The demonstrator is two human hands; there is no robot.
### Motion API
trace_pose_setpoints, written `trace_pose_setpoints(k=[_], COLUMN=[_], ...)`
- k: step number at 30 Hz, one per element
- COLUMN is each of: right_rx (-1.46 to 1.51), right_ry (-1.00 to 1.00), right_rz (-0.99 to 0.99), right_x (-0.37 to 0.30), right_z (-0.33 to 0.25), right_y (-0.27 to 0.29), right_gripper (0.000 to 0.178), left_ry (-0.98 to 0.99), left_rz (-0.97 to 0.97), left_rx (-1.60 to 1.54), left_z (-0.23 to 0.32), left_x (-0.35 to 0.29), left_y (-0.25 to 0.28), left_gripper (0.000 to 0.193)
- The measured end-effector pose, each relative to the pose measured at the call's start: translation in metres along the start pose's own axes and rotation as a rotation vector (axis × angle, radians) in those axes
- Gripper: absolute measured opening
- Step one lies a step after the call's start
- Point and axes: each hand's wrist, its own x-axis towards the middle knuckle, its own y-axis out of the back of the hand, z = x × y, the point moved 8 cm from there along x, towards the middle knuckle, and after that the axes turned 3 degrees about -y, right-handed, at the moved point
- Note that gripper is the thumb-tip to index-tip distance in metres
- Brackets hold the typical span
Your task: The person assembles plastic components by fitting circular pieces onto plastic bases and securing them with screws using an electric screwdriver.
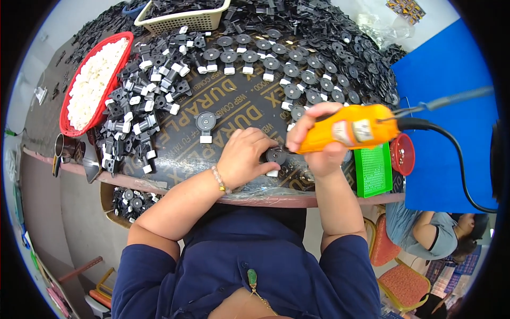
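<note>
My right hand (319, 141) is wrapped round an orange corded electric screwdriver (366, 127), lying aslant above the table with its cord running off to the right. The tool's tip is hidden behind my fingers. My left hand (245, 155) rests on the dark table, thumb and fingers closed about a black plastic part with a round disc and a white end (276, 156). Left of that hand, a single black disc part with a white foot (205, 125) lies apart. Rows of similar disc parts (271, 65) spread beyond my hands.
At left stand a heap of black-and-white pieces (143, 98) and a red basket (127, 42) of small white pieces. A cream basket (183, 22) is at the back. A green tray (374, 173) and red bowl (408, 154) lie right. Another person (441, 234) is at lower right.
</note>
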Motion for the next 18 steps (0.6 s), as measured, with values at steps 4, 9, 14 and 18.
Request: trace_pose_setpoints(k=[4, 9, 14, 18], right_rx=[-0.152, -0.582, -0.634, -0.616], right_ry=[0.211, 0.376, 0.372, 0.388], right_rz=[0.126, 0.486, 0.714, 0.740], right_x=[-0.031, -0.087, -0.132, -0.141], right_z=[-0.068, -0.155, -0.173, -0.168], right_y=[0.052, 0.159, 0.236, 0.258], right_gripper=[0.076, 0.063, 0.059, 0.062], left_ry=[0.012, -0.066, -0.002, 0.028], left_rz=[-0.023, 0.096, 0.040, 0.023], left_rx=[0.010, 0.065, 0.008, 0.009], left_z=[-0.003, -0.007, -0.013, -0.014], left_x=[0.002, 0.009, 0.013, 0.011], left_y=[-0.002, -0.002, -0.010, -0.013], left_gripper=[0.047, 0.044, 0.044, 0.044])
